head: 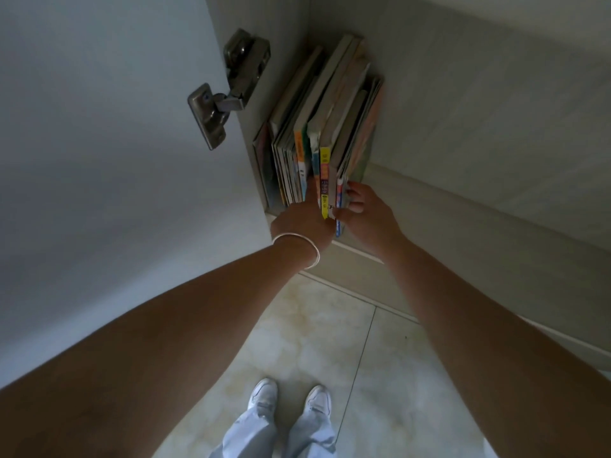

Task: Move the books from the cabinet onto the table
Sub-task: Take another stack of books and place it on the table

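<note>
Pale marbled floor tiles [317,328] fill the lower middle of the view, with two white shoes [291,399] and light trouser legs at the bottom edge; above them stands a beige cabinet [463,127], its open white door [99,143] on the left carrying a metal hinge [228,90]. Upright books [317,133] are packed in a row against the cabinet's left inner wall, on its shelf [429,206]; their lower ends hide behind the hands, and the dim light leaves the spine lettering unreadable. Both bare arms reach in from the bottom corners, cut off by the frame. The left hand [302,223], with a thin white bracelet [299,247] at the wrist, points fingers [310,190] straight into the row just left of a yellow-spined book [325,180]; how deep they go is hidden. The right hand [362,214] curls round the rightmost books of the row; its thumb [344,213] presses beside the yellow spine, its fingertips wrapping the far side, partly out of sight.
</note>
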